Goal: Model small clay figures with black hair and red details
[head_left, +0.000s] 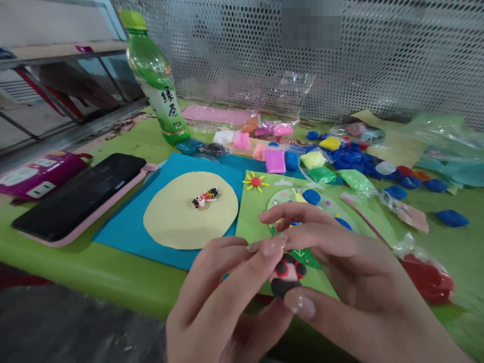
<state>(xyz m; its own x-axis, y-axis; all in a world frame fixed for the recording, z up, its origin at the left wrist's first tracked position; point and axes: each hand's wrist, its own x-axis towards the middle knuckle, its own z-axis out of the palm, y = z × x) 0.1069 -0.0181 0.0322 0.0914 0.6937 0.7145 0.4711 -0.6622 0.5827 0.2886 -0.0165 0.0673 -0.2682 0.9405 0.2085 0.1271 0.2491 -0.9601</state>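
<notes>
Piece in hand: small black, red and pale-pink clay-like head (289, 275), held over the near edge of the green-topped table (113, 282), right of its middle. Left hand (223, 287): fingers clamped on the head's left side, index on top, thumb underneath. Right hand (355, 277): thumb pressed to the lower edge, index and middle arched over the top. Two-sided pinch probably steadies a soft part without squashing it; exact contact under the fingertips can't be told.

Behind the hands: light-green square card (253, 212) with clay-like decorations, partly covered. Left of it, blue card (124, 227) with a cream paper disc (166, 217); small black, white and red figure (205, 198) lies on that, likely to keep it off the tabletop.

Coloured clay-like packets (275, 160) sit toward the far edge, presumably reachable but out of the way. Black-screened phone in pink case (83, 194): near-left corner, likely parked aside.
</notes>
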